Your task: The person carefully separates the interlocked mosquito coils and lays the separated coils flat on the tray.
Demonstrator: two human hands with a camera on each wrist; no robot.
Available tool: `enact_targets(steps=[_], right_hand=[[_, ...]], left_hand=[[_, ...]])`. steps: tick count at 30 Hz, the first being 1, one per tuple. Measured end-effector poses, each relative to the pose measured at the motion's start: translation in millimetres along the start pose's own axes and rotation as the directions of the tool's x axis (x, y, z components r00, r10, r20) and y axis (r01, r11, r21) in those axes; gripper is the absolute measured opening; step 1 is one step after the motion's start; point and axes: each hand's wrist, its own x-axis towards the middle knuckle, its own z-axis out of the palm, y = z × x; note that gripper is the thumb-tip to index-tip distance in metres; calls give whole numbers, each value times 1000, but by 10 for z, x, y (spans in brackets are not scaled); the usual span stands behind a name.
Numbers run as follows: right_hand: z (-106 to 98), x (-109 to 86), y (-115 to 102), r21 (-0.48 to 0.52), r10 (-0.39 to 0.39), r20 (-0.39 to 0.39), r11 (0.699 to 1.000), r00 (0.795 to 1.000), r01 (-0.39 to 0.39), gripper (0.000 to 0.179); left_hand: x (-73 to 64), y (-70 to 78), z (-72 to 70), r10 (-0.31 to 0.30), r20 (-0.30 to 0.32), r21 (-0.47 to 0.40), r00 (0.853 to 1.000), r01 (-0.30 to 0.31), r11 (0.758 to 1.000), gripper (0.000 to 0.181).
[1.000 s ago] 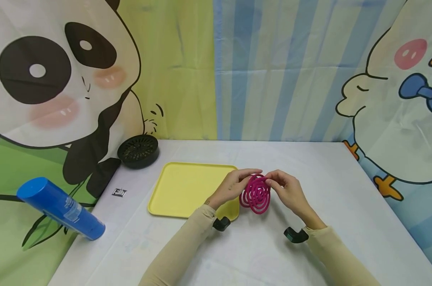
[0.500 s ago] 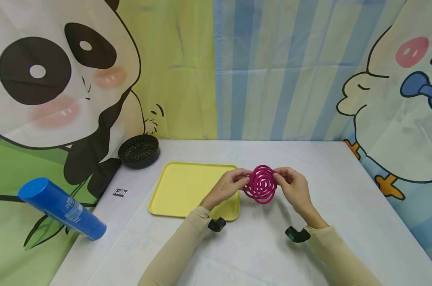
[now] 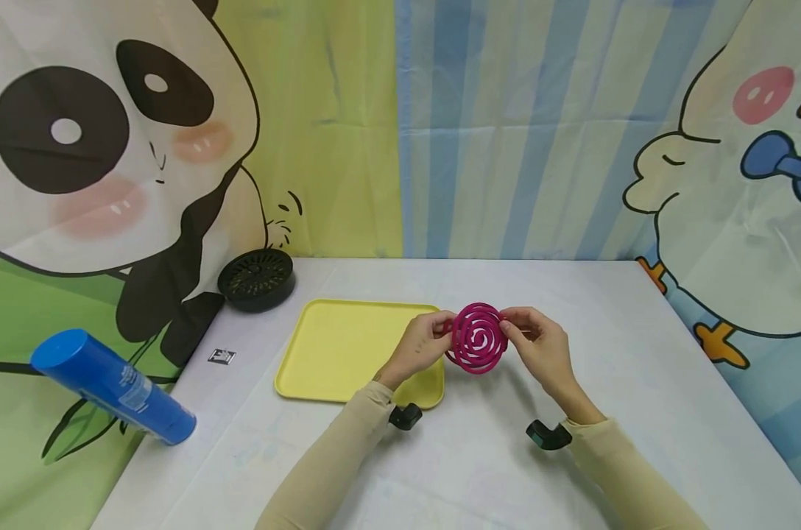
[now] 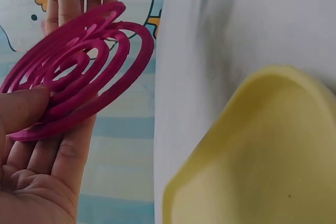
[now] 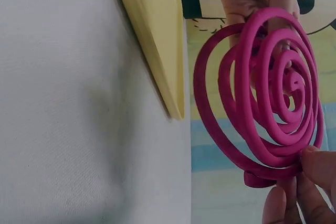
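Raised over the white table, a magenta spiral coil (image 3: 478, 338), resembling a mosquito coil, is held between both hands. Its round-edged loops show as two overlapping layers in the right wrist view, with a flat end at the bottom. On one side my left hand (image 3: 417, 347) pinches the rim, thumb on top and fingers underneath in the left wrist view. Thumb and fingers of my right hand (image 3: 545, 350) pinch the opposite edge. The coil faces the head camera, tilted. Just left of it lies a yellow tray (image 3: 347, 346), partly behind my left hand and wrist.
A black round slotted container (image 3: 257, 281) stands at the table's back left corner. Along the left edge leans a blue can (image 3: 115, 389). A small printed label (image 3: 221, 356) lies between them. Printed curtains (image 3: 506, 132) hang behind the table.
The coil has risen slightly and turned to face the head camera. My left hand has shifted from its top edge to its left side; my right hand stays on the right edge.
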Motion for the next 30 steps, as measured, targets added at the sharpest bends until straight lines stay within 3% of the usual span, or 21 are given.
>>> enact_targets(steps=[3,7,13,19,24,30], right_hand=[[22,-5,-14,-61,-89,-49,994,995,86,22],[64,-37,-77,-126,-241,-88,965,967,229,26],[170,-115,-176,-167,-394,17,905,919,391,38],[289,-175,-215,-224,-402,130,879,906,422,56],[344,-195,-237,-257,-415,86,869,906,423,49],[350,-220,-263,-248,-387,66,886,920,391,34]], left_hand=[[2,14,3,-9,-31,12,999,10,1000,21],[7,18,8,-24,-68,6,997,25,1000,21],[19,42,22,-23,-107,-3,994,23,1000,22],[35,104,88,-31,-160,-11,987,30,999,21],[29,141,125,-31,-171,1,985,31,1000,20],[13,135,110,-34,-169,12,985,36,999,22]])
